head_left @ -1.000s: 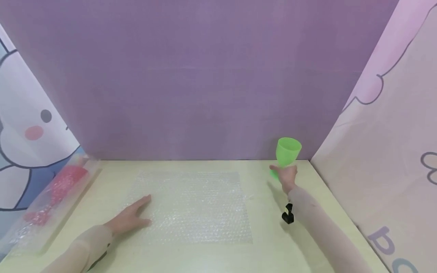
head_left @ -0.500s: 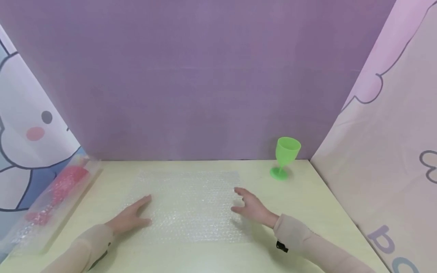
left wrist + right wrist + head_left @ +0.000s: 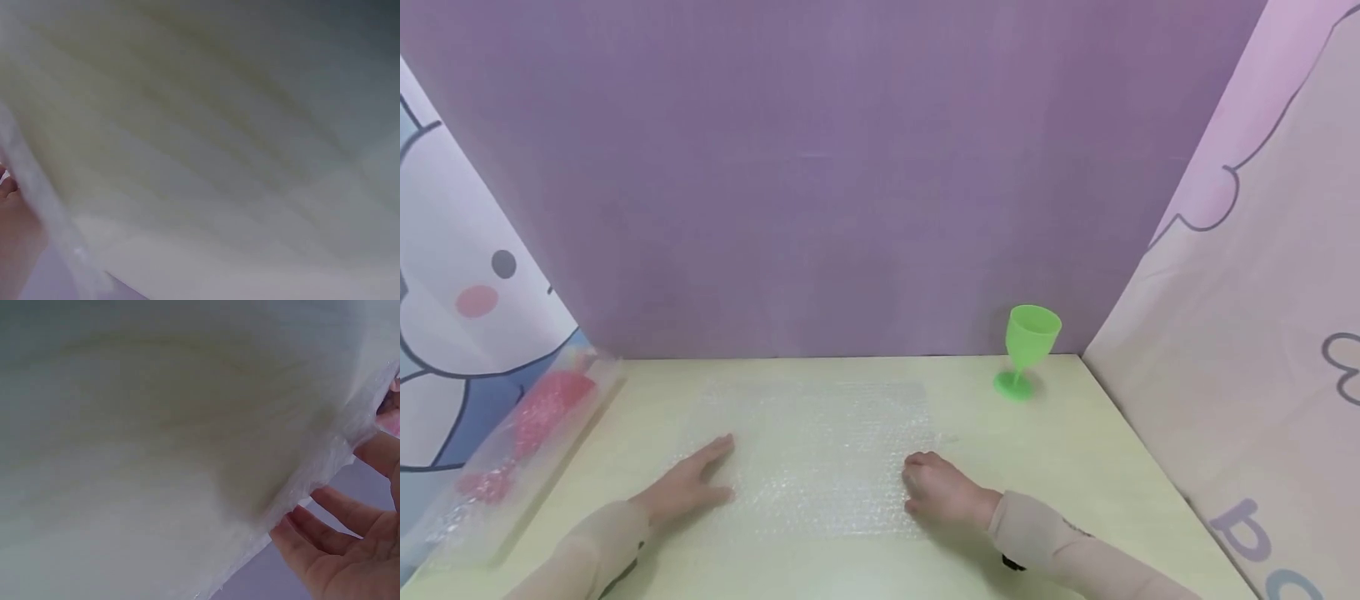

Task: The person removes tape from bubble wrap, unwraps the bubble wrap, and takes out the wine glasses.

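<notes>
A flat, clear piece of bubble wrap (image 3: 827, 458) lies on the pale table. My left hand (image 3: 681, 487) rests at its left edge, fingers nearly straight and thumb spread apart. At the right edge, my right hand (image 3: 947, 492) has curled fingers gripping the wrap's border. The right wrist view shows its fingers (image 3: 350, 512) meeting the shiny edge of the bubble wrap (image 3: 300, 487), some tips partly hidden by it. Only a small part of the left hand (image 3: 19, 237) appears in the left wrist view, beyond the wrap's edge. Behind to the right stands an upright green goblet (image 3: 1032, 333), untouched.
Along the table's left side lies a clear bubble wrap package (image 3: 482, 533) with a red goblet-shaped thing (image 3: 553, 400) inside. A purple backdrop (image 3: 850, 183) rises at the table's rear edge, with printed panels on both sides.
My right hand has let go of the green goblet, leaving it standing, and moved left and nearer to the bubble wrap's right edge, where its fingers have curled. The left hand stays put.
</notes>
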Motion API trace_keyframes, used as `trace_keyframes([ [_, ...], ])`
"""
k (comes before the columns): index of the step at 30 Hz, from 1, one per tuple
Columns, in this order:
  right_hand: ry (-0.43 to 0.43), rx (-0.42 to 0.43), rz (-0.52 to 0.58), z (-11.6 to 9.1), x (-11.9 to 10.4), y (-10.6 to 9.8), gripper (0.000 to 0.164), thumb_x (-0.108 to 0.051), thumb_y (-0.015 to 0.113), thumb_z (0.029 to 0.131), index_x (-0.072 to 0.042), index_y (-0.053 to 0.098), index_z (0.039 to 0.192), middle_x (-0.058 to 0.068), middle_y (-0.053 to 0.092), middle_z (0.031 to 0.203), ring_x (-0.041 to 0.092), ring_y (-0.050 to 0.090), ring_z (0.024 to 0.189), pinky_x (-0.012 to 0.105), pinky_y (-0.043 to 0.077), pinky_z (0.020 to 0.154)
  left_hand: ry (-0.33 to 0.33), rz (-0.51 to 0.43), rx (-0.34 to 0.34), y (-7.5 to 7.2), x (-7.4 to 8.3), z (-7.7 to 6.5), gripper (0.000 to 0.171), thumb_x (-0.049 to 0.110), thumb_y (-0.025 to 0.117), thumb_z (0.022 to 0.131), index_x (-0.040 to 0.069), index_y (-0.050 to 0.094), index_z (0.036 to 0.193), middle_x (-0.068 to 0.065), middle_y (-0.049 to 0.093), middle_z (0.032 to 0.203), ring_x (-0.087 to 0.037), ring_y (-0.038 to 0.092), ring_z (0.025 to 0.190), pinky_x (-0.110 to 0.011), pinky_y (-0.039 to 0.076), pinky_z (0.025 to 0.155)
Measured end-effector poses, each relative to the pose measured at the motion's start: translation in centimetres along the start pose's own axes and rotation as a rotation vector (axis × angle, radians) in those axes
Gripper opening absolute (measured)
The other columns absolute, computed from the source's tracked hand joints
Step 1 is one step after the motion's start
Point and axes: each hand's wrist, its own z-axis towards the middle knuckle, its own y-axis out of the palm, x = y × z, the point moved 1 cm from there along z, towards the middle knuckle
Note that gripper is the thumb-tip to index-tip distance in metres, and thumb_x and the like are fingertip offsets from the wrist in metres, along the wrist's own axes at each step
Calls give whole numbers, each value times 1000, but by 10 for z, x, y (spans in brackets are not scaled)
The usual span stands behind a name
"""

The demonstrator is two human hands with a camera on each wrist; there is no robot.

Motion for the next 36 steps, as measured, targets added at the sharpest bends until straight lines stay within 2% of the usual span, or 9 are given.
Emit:
trace_keyframes([
  [2,-24,13,-43,-1,0,-1,17,-19,69,77,-11,54,73,18,59,116,32,54,107,40,46,96,44,32,7,1,0,1,84,38,65,80,1,25,143,-22,15,151,-45,10,136,-62,7,108],
  [5,-29,25,-68,-2,3,-1,22,-18,69,77,-12,51,67,20,60,114,34,55,107,41,46,96,88,74,7,3,0,5,81,38,63,83,-2,25,142,-23,16,150,-46,12,135,-62,8,108],
  [10,-1,23,-61,-4,15,-2,24,-15,69,77,-13,49,64,19,61,111,34,54,110,42,45,97,100,133,-16,11,6,17,78,39,59,86,-3,25,142,-22,15,150,-44,12,136,-60,9,109],
  [14,9,19,-21,-4,26,-2,26,-12,68,77,-13,47,62,17,63,107,35,54,112,44,45,96,113,151,-49,15,18,25,75,34,57,89,-7,23,141,-25,13,150,-45,10,136,-59,8,110],
  [19,88,15,97,-1,38,-7,22,-6,67,78,-11,50,65,24,56,121,40,50,117,49,43,98,64,166,-84,14,41,35,68,26,53,92,-9,21,141,-26,9,150,-44,6,137,-58,4,112],
  [23,134,17,125,4,44,-12,19,-4,67,78,-10,54,66,27,53,125,43,47,119,53,39,101,-1,202,-84,16,53,44,65,22,52,92,-8,21,141,-24,10,151,-42,7,138,-54,6,113],
  [28,185,13,161,10,50,-13,17,-2,67,77,-9,55,67,27,51,127,43,45,120,51,37,103,-56,195,-67,19,57,52,63,19,50,93,-8,21,141,-23,11,151,-41,9,138,-53,8,113],
  [36,233,28,201,18,61,-12,11,1,67,76,-6,59,75,26,50,129,42,44,122,49,36,105,-33,186,-64,22,51,64,65,20,50,92,-10,19,141,-24,9,151,-41,7,138,-53,6,113],
])
